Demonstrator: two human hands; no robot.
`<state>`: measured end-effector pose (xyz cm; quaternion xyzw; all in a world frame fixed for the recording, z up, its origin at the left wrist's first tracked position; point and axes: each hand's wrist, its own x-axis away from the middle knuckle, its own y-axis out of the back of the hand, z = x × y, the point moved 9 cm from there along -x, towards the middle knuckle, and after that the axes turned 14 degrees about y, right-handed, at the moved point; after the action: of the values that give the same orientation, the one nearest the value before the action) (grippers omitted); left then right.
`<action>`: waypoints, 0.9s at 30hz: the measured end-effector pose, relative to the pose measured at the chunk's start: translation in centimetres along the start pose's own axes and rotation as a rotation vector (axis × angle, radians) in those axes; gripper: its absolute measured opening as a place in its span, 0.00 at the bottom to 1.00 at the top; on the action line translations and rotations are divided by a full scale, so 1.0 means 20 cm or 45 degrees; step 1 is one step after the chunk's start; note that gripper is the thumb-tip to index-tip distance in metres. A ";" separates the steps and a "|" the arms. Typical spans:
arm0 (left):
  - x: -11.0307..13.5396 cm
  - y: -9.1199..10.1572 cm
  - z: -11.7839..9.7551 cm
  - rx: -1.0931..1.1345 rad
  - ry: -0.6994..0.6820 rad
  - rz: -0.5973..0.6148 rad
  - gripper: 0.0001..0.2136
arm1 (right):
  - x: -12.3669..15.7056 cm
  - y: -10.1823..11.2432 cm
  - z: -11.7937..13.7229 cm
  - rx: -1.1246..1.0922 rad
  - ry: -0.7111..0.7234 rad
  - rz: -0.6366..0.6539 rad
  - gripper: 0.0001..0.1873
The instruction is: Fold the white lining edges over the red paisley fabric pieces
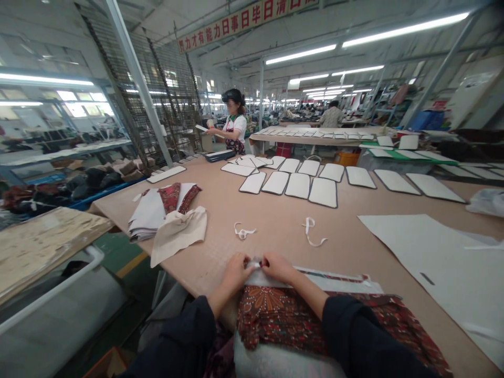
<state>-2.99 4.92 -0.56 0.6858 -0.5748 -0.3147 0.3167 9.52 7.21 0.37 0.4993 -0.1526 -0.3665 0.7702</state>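
My left hand (235,270) and my right hand (277,266) meet at the near edge of the brown table (275,210), fingers pinched on the top edge of a white-backed piece with red patterned fabric (283,315). The patterned fabric spreads under my forearms toward me. A white strip (334,281) of the same piece runs off to the right of my right hand. Two loose white ribbon scraps (244,231) (311,231) lie just beyond my hands.
A stack of white and red fabric pieces (165,215) lies at the left. Several white dark-edged panels (299,184) are laid in rows mid-table. A large white sheet (441,257) lies at right. A person (234,123) works at the far end. A grey bin (55,304) stands at left.
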 end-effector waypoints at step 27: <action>0.05 0.13 -0.02 -0.005 0.097 -0.163 0.10 | 0.13 0.03 -0.08 -0.660 0.073 -0.239 0.09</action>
<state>-3.96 3.62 1.71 0.7320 -0.5167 -0.3089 0.3189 12.62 6.51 -0.17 0.3077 0.0150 -0.4487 0.8389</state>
